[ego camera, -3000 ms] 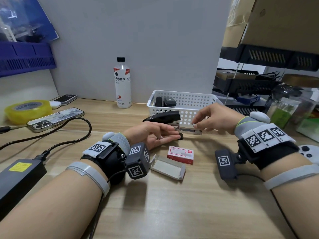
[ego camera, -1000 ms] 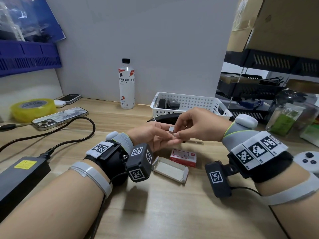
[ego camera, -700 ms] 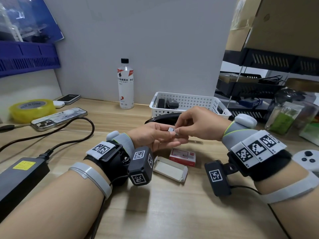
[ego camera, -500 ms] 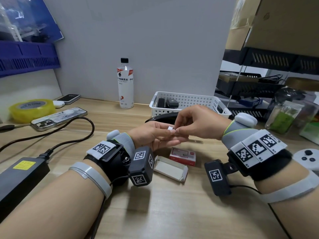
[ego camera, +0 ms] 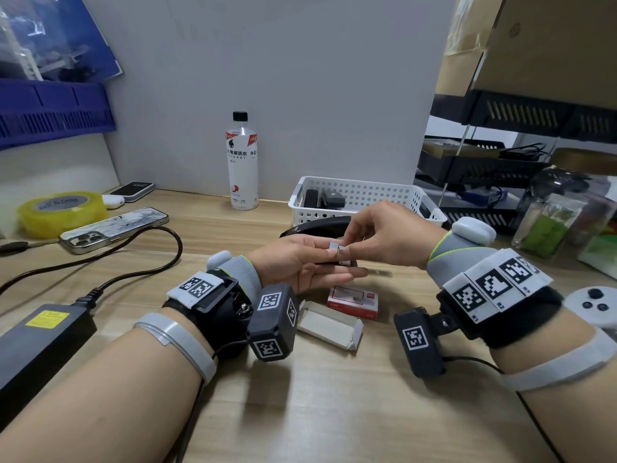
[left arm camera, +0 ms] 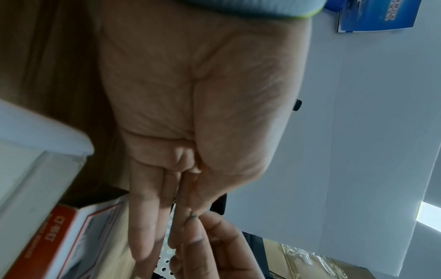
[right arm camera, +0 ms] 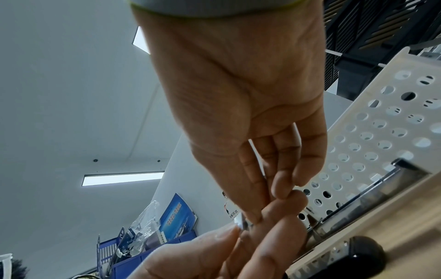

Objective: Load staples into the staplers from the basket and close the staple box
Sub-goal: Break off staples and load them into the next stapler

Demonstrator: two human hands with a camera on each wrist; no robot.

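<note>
A short silver staple strip (ego camera: 335,246) is pinched between my two hands above the desk. My left hand (ego camera: 320,259) lies palm up with its thumb on the strip. My right hand (ego camera: 347,246) pinches the same strip (right arm camera: 241,223) from the right. Behind the hands lies an open black stapler (ego camera: 317,225), its metal rail (ego camera: 380,272) stretched out on the desk. The red staple box sleeve (ego camera: 354,300) and its white inner tray (ego camera: 329,324) lie apart below the hands. The white basket (ego camera: 367,195) holds two more black staplers (ego camera: 325,198).
A bottle (ego camera: 242,162) stands left of the basket. A phone (ego camera: 115,228), yellow tape roll (ego camera: 61,212), power brick (ego camera: 40,342) and cable (ego camera: 133,272) fill the left side. Jars (ego camera: 554,222), black shelving (ego camera: 500,162) and a controller (ego camera: 591,305) crowd the right.
Three seconds ago my right hand was at the stapler's rail and my left hand lay open. Both hands have since met on the staple strip; over the last second they barely moved.
</note>
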